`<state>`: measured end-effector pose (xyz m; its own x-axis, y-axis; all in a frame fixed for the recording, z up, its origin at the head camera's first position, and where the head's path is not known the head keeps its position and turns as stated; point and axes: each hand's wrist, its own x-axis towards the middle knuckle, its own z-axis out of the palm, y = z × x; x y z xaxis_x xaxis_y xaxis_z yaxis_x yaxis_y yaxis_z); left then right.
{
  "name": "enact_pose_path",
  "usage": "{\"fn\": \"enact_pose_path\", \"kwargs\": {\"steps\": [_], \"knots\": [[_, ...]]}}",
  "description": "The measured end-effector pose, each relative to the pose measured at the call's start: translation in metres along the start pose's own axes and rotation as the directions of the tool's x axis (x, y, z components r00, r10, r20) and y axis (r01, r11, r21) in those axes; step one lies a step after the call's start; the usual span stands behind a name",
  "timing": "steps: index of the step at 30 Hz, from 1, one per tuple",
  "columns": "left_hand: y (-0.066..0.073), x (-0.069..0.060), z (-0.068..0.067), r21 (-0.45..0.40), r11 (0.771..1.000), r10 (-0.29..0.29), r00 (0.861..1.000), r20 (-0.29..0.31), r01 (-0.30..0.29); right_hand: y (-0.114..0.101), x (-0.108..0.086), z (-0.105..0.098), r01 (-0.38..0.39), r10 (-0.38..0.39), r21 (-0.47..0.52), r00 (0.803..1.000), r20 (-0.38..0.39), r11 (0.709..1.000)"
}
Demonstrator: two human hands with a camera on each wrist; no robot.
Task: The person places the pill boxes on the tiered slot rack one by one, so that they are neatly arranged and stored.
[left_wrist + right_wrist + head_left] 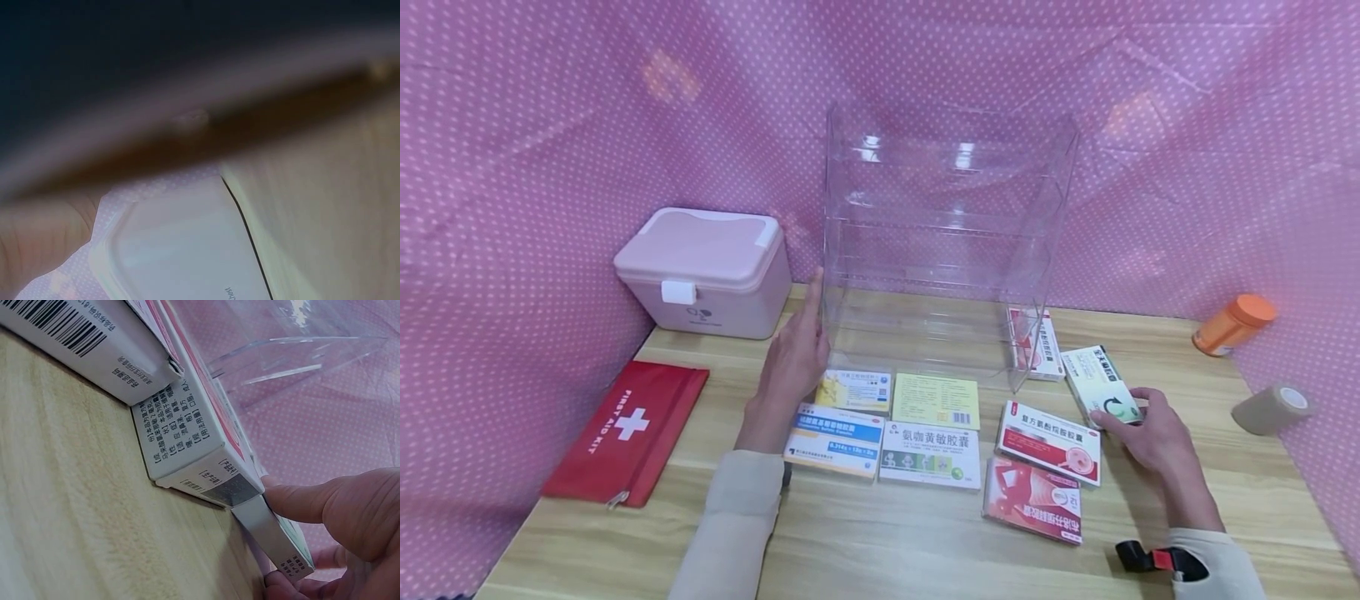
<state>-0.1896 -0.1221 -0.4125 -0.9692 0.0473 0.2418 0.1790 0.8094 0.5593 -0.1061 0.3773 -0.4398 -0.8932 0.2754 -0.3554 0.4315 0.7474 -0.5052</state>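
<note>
Landmark: clear rack, standing on the desk. Green-and-white box just right of the rack's front right foot. Right hand pinches its near end, thumb on top. Long axis runs from that hand toward the back, slanting slightly left, rackward. Lifted or resting: cannot tell. Right hand is the nearer; left hand at the rack's left panel, fingers straight, touching or just beside. Red-and-white box by the right panel, partly seen through it. Containers: pink case left of the rack, lid down; red pouch left and in front; orange bottle well right, capped. Contents of all three hidden.
</note>
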Motion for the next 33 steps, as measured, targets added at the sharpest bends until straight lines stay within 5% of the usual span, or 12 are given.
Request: {"fn": "enact_pose_path", "kwargs": {"steps": [9, 18, 28, 33], "knots": [[0.0012, 0.0009, -0.0001, -0.006, 1.0, 0.005, 1.0, -0.002, -0.005, -0.0013, -0.0005, 0.0001, -0.032, 0.032, 0.006, 0.999, -0.019, 0.999], [-0.0004, 0.0005, 0.0007, 0.002, 1.0, 0.014, 1.0, -0.012, -0.014, 0.002, -0.0036, -0.0016, 0.048, -0.043, 0.042, 0.992, -0.118, 0.998], [-0.0006, -0.0003, -0.0001, -0.006, 1.0, -0.016, 1.0, 0.016, 0.016, -0.0002, -0.0069, 0.0012, 0.108, -0.075, 0.084, 0.942, -0.327, 0.991], [-0.0009, -0.0001, 0.0002, -0.012, 1.0, -0.016, 1.0, 0.016, 0.016, -0.0035, -0.0089, -0.0054, 0.08, -0.014, 0.152, 0.919, -0.393, 0.985]]}}
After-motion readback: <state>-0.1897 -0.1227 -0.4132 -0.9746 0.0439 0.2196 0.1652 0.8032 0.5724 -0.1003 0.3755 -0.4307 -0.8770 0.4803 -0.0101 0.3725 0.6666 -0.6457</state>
